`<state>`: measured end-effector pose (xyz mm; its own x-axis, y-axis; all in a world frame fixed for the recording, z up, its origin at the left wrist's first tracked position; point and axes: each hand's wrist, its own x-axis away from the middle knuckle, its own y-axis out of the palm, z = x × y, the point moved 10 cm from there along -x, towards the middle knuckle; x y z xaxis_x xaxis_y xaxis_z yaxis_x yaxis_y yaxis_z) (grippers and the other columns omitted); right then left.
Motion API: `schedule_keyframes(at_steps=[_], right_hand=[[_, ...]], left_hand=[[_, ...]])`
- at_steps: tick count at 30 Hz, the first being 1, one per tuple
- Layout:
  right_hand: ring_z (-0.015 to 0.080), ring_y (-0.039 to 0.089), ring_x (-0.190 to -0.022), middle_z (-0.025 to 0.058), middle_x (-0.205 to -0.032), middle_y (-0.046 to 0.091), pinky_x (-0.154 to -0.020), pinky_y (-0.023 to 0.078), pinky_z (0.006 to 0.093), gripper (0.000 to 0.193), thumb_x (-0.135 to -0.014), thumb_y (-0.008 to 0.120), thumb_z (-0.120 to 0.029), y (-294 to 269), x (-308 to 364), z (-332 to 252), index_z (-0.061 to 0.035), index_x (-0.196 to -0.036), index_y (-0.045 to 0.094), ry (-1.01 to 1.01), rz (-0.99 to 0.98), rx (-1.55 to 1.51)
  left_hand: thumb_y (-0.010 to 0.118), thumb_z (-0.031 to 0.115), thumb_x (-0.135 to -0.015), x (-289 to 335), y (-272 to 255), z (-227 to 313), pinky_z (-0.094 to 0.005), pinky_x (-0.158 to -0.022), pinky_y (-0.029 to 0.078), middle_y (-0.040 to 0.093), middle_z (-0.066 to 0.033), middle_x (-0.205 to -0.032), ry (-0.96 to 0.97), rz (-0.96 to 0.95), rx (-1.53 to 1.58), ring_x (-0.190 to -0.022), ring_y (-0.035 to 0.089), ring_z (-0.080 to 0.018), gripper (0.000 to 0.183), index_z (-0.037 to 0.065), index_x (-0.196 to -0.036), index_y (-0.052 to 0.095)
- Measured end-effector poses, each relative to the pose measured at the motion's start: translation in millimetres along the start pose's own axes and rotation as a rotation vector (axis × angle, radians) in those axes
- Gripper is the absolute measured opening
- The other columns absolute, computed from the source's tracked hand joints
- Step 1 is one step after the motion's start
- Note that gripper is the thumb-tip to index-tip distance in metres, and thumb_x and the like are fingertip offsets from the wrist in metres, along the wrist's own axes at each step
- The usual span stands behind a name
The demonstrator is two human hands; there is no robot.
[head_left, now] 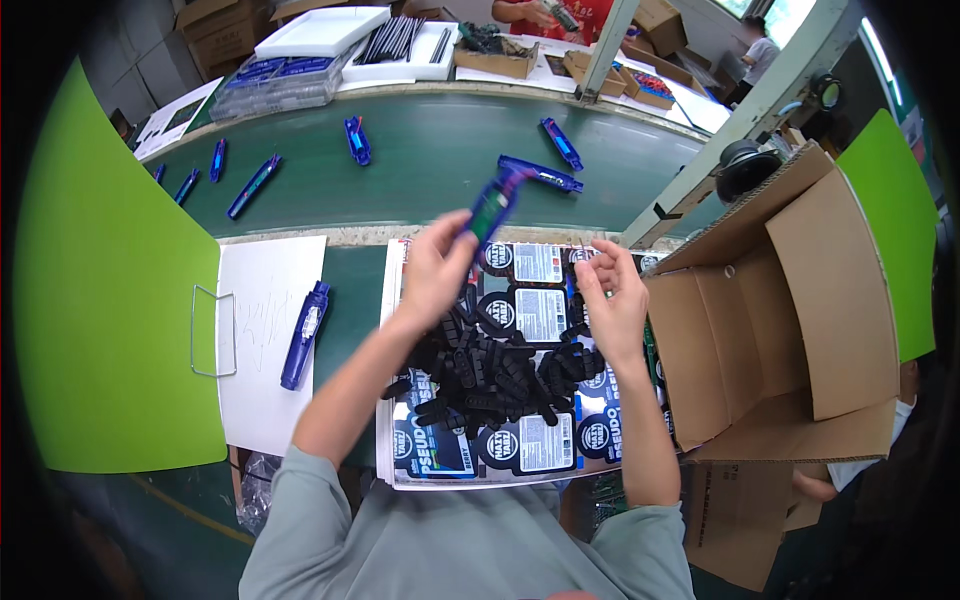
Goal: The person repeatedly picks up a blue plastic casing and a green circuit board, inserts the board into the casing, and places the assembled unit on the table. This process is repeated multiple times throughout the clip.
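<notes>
Left hand: grip closed around the near end of a blue casing, green board inside, blurred. Casing tilts up and away, in the air by the belt's near edge. Right hand: grip loose, thumb and fingers apart, raised near the open cardboard box. Between the forearms, a heap of small black pieces on printed sheets. Left of these, a second blue casing lies on white paper. Beyond, more blue casings scattered along the green belt.
</notes>
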<state>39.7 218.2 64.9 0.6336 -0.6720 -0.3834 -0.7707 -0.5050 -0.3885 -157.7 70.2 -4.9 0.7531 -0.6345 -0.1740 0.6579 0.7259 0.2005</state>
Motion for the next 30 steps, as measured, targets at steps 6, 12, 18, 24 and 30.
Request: schedule_keyframes(at_steps=[6,12,18,24,30], right_hand=[[0.0324,0.07,-0.081,0.0179,-0.093,0.069,-0.076,0.055,0.0424,0.023,-0.088,0.072,-0.017,74.6,27.3,46.5,0.0008,-0.102,0.071,-0.057,-0.426,0.321],[0.0362,0.069,-0.088,0.019,-0.093,0.069,-0.079,0.055,0.0437,0.027,-0.083,0.076,-0.021,134.3,35.3,35.6,-0.0004,-0.1,0.071,-0.107,-0.748,0.408],[0.0437,0.065,-0.096,0.0234,-0.102,0.066,-0.084,0.052,0.0497,0.017,-0.095,0.058,-0.011,123.8,28.1,32.3,0.0002,-0.108,0.06,-0.077,-0.662,0.33],[0.0294,0.064,-0.082,0.0141,-0.097,0.064,-0.073,0.051,0.0363,0.018,-0.093,0.06,-0.002,72.2,9.0,16.3,-0.0025,-0.109,0.069,-0.042,-0.467,0.053],[0.0177,0.063,-0.08,0.0085,-0.098,0.067,-0.072,0.05,0.0297,0.02,-0.091,0.063,0.0,43.0,12.3,18.6,-0.0028,-0.109,0.071,0.011,-0.382,0.051]], left_hand=[[0.06,0.007,-0.094,-95.7,-98.7,-30.7,-0.031,-0.07,0.054,0.073,-0.0133,-0.094,0.052,0.141,-0.472,-0.077,0.07,-0.0171,0.03,-0.005,-0.121,0.066],[0.06,0.012,-0.089,-146.9,-144.0,-46.2,-0.0463,-0.09,0.049,0.064,-0.0187,-0.1,0.147,0.205,-1.046,-0.102,0.063,-0.0374,0.025,0.006,-0.11,0.072],[0.061,0.009,-0.086,-164.3,-161.3,-61.4,-0.0476,-0.089,0.05,0.063,-0.0189,-0.106,0.168,0.156,-1.307,-0.103,0.061,-0.0373,0.03,0.004,-0.114,0.07],[0.064,0.006,-0.08,-157.9,-66.0,-7.8,-0.0448,-0.096,0.046,0.061,-0.0165,-0.12,0.49,0.045,-1.378,-0.116,0.055,-0.0338,0.045,0.004,-0.125,0.065],[0.065,0.018,-0.091,-165.8,62.3,-59.0,-0.0481,-0.108,0.041,0.062,-0.0156,-0.125,0.848,-0.098,-1.367,-0.121,0.056,-0.0343,0.038,0.005,-0.127,0.063]])
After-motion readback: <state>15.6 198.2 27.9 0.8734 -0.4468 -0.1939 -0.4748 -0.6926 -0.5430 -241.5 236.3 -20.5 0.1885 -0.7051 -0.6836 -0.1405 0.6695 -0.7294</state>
